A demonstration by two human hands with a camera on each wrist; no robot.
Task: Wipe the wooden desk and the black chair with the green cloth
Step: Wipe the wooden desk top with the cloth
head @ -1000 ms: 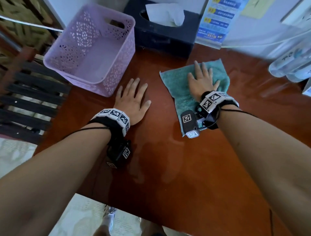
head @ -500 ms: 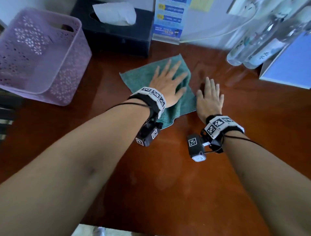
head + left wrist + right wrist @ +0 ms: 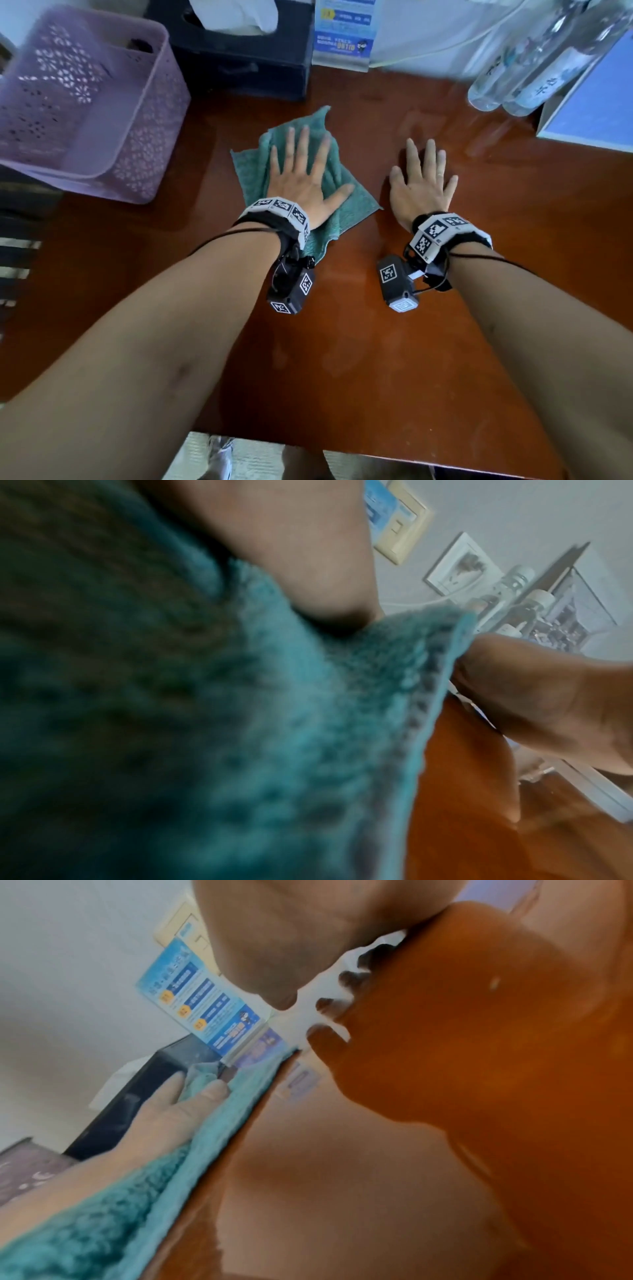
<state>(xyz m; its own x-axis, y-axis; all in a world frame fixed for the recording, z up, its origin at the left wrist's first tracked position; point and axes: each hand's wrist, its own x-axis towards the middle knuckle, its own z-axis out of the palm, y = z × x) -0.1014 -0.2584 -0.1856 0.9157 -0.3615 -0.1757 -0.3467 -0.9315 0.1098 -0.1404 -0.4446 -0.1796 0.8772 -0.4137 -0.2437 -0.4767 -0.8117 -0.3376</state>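
The green cloth point(image 3: 347, 209) lies a little bunched on the reddish wooden desk point(image 3: 342, 359), near its back middle. My left hand point(image 3: 301, 174) presses flat on it, fingers straight and spread. My right hand point(image 3: 423, 188) lies flat on the bare wood just right of the cloth, holding nothing. The left wrist view is filled by the cloth point(image 3: 240, 723) under my palm, with the right hand point(image 3: 548, 696) beyond its edge. The right wrist view shows the cloth point(image 3: 103, 1218) and the left hand point(image 3: 164, 1110) on it. The black slatted chair point(image 3: 15, 219) shows at the far left edge.
A purple perforated basket point(image 3: 85, 102) stands at the desk's back left, a black tissue box point(image 3: 239, 58) behind the cloth, and a blue leaflet point(image 3: 342, 34) against the wall. Clear bottles point(image 3: 513, 78) and a blue-and-white box point(image 3: 599, 102) sit at the back right.
One second ago my right hand pressed the cloth while the left lay on bare wood. The left hand has since taken over the cloth, the right has moved onto the desk beside it.
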